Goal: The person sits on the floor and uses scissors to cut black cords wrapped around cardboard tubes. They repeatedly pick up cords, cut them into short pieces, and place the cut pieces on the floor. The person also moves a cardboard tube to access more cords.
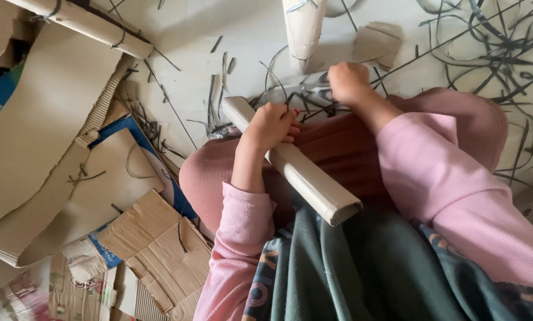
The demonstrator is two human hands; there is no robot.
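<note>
A rolled tube of brown cardboard (pixel 307 176) lies slanted across my lap, from the floor near my knee down to my waist. My left hand (pixel 270 125) is closed around the tube near its upper end. My right hand (pixel 348 82) is closed in a fist on the floor among thin dark strips (pixel 314 98); I cannot see what it holds. Both arms wear pink sleeves.
Sheets of flat and corrugated cardboard (pixel 46 137) are piled at the left. Two more rolled tubes lie at the top: one (pixel 82 24) at the top left, one (pixel 304 27) at the top middle. Dark strips (pixel 498 53) litter the pale floor at the right.
</note>
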